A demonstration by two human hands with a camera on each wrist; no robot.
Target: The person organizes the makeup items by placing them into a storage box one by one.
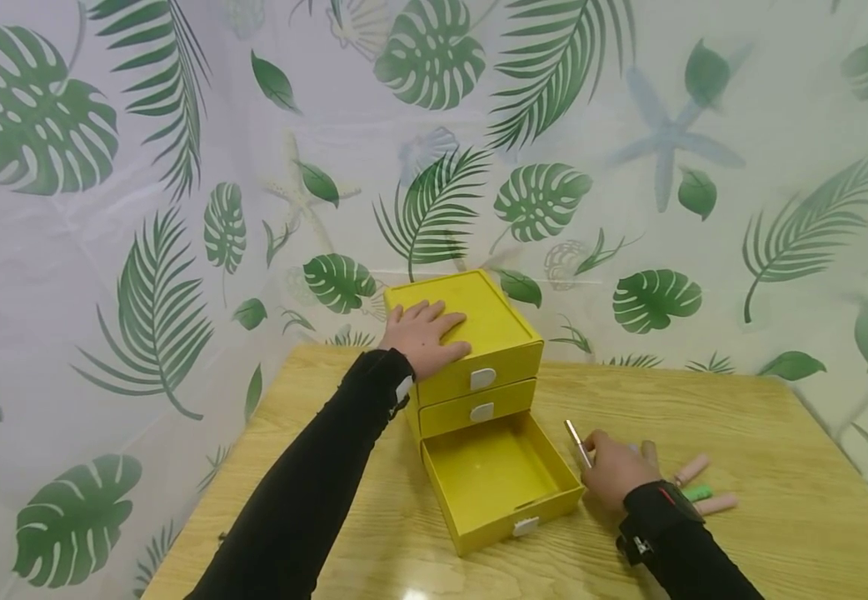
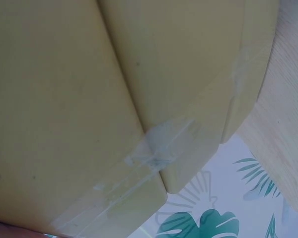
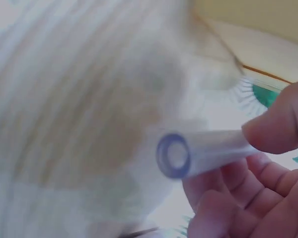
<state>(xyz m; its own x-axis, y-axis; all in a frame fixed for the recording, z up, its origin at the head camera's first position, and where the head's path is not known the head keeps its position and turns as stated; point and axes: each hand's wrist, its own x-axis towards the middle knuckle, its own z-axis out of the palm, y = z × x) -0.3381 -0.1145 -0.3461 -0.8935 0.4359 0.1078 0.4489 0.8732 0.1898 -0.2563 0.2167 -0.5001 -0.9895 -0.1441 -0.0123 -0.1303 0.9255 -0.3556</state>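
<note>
Slim pale tube [image 1: 578, 444]: pinched between thumb and fingers of the right hand [image 1: 617, 473], which hide one end from me; the exposed end is round and ringed. Location: right of the open drawer [image 1: 494, 467], in from the worktop's [image 1: 741, 417] back edge. Small cylinders [image 1: 692, 469] beyond are partly covered. Left hand [image 1: 422, 337]: fingers spread atop the yellow cabinet [image 1: 490, 312].

Left hand [image 1: 421, 338] spread, palm down; right hand [image 1: 617, 472] pinching.
</note>
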